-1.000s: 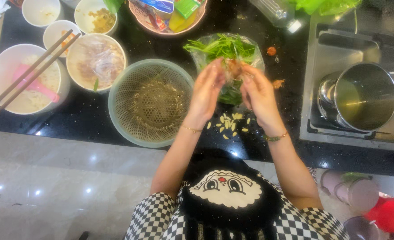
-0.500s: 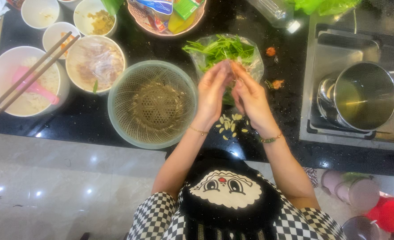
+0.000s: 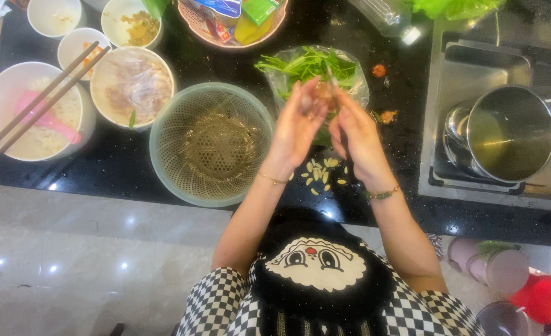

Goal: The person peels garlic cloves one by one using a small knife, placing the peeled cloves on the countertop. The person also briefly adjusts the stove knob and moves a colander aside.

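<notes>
My left hand (image 3: 295, 126) and my right hand (image 3: 357, 138) are raised together over the black counter (image 3: 400, 50). Their fingertips pinch a small pale orange piece of food (image 3: 325, 93) between them; what it is I cannot tell. Just behind the hands lies a clear plastic bag of green leafy herbs (image 3: 306, 64). Several small pale peelings (image 3: 322, 173) are scattered on the counter below my wrists. A green mesh colander (image 3: 210, 146) stands right beside my left hand.
At the left are a large white bowl with rice, a pink spoon and chopsticks (image 3: 32, 112), a covered bowl (image 3: 132, 84) and small bowls (image 3: 54, 15). A steel pot (image 3: 505, 134) sits in the recess on the right. A basket of packets (image 3: 232, 18) stands behind.
Both hands have stayed over the same spot near the herb bag, drawing a little closer together while the fingers work the small piece.
</notes>
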